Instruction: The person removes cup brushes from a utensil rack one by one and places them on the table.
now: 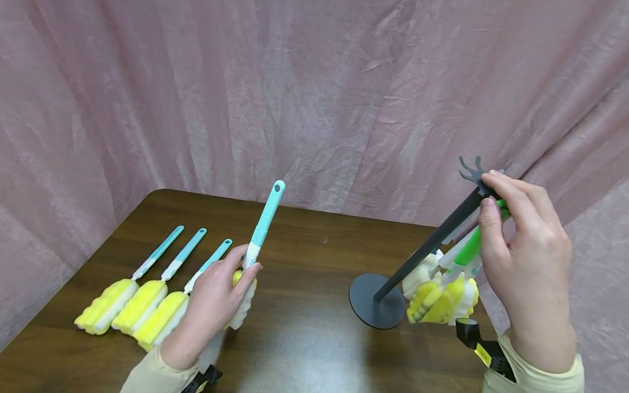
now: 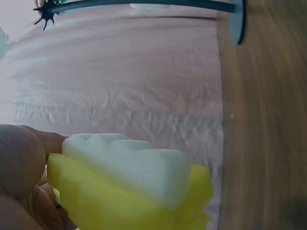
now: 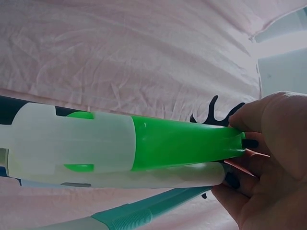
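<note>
My left hand (image 1: 216,295) grips a sponge bottle brush with a teal and white handle (image 1: 265,215), holding it near the sponge end with the handle tilted up. Its yellow and white sponge head (image 2: 120,187) fills the lower part of the left wrist view. At the top of a dark hook stand (image 1: 432,240), my right hand (image 1: 528,240) pinches the end of a green-handled brush (image 3: 187,143). A dark hook tip pokes through that handle's end. Beside it hang a white-handled brush (image 3: 192,176) and a teal-handled one (image 3: 144,213).
Three more sponge brushes with teal handles (image 1: 184,254) lie in a row on the left of the brown wooden table (image 1: 304,305). The stand's round base (image 1: 366,311) rests on the right side. A pink curtain (image 1: 314,98) hangs behind the table.
</note>
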The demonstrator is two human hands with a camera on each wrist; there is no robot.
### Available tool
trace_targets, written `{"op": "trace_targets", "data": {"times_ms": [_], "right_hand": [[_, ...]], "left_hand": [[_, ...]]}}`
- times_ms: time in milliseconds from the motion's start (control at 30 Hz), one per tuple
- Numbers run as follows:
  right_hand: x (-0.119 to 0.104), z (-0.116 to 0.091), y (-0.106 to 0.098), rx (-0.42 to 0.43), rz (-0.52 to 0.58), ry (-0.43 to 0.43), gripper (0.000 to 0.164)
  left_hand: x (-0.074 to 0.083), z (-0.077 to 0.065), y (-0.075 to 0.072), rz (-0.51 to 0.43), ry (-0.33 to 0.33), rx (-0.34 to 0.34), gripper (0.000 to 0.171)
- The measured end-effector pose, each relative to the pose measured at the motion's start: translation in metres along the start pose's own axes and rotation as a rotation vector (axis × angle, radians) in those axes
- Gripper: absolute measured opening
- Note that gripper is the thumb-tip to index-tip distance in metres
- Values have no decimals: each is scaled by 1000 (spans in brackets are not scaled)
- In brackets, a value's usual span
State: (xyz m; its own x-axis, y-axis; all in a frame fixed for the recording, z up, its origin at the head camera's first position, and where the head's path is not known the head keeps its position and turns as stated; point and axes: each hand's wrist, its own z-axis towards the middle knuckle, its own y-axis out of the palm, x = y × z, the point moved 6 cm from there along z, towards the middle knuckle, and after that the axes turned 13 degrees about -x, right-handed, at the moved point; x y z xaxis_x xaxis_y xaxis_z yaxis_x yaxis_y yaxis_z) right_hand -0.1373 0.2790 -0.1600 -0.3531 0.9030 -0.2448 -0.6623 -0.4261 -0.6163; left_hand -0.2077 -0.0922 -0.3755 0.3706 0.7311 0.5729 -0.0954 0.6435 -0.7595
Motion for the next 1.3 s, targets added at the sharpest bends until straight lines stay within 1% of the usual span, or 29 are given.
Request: {"op": "trace_targets", "data": {"times_ms": [167,400,567,667,967,1133,1300], "right_hand": [[-3,0,-1,18,14,7,32],[-4,0,-1,16,6,5,32],[-2,-1,0,12,7,9,32],[-2,0,0,11,9,3,32],[1,-1,1,8,4,5,34],[4,-1,3,-1,-2,2,35],[-1,-1,1,9,5,8,34]], "left_hand": [[-14,-6,0,27,-40,-21,32],[-32,-11,0,56,-81,-41,34],[-39,-16,0,65,-111,-75,35],[-44,-19,0,86,-130,-93,34],[-54,-24,1,168,-140,-100,29],[-61,-26,3,197,-156,-90,32],[-68,-27,6,216,-187,-127,33]]}}
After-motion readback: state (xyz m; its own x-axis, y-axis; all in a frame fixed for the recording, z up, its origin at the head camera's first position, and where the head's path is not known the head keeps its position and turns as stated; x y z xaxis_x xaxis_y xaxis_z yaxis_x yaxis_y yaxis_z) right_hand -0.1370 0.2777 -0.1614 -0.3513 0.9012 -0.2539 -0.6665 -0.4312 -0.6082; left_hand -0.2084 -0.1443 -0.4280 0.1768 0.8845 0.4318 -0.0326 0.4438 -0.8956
